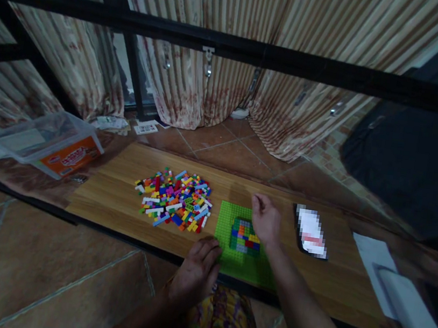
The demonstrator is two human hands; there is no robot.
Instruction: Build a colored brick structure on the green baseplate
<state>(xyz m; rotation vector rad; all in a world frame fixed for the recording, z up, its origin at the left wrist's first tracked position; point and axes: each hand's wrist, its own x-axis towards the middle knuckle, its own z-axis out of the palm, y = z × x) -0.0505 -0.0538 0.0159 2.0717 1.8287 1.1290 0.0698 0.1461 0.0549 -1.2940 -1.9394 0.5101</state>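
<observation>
Lower centre: we see build (242,233) just below-left of right hand (266,218), left hand (200,264) farther; fingers curled, grip we can't tell.

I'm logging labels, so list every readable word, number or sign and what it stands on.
No text reads clearly.
Orange label on the plastic bin: white lettering, too blurred.
White card: QR-like pattern, too small.
Paper bundle: any print too small.
Phone: screen pixelated, unreadable.
</observation>
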